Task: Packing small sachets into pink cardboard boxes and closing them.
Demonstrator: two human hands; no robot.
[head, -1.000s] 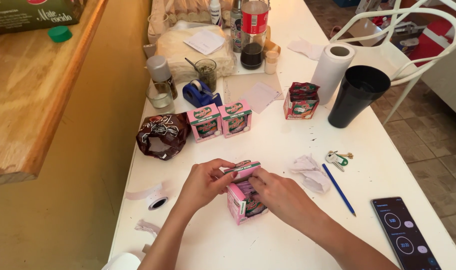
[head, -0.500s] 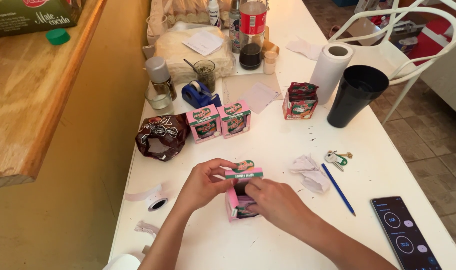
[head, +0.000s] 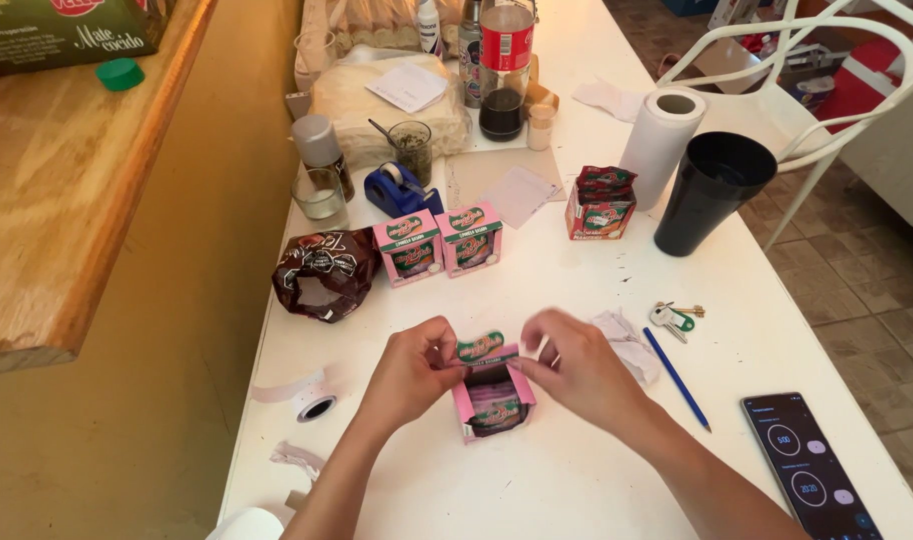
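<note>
Small pink carton (head: 492, 400) stands on the white desk (head: 577, 270) between both hands. Left hand (head: 409, 368) and right hand (head: 577, 366) each pinch its top flap. Keep grips level and the base seated; avoid creasing the flap.

Pink box (head: 492, 400) now stood upright on the table, no longer lying tilted under the palms as a second ago. Top flap lifted and open, where before it sat closed down against the box. Left hand (head: 409, 368) shifted back to the flap's left end, fingertips pinching it; right hand (head: 577, 368) drawn off the box's face, up and to the right, fingers at the flap's right end. Box front, earlier covered, now exposed.
</note>
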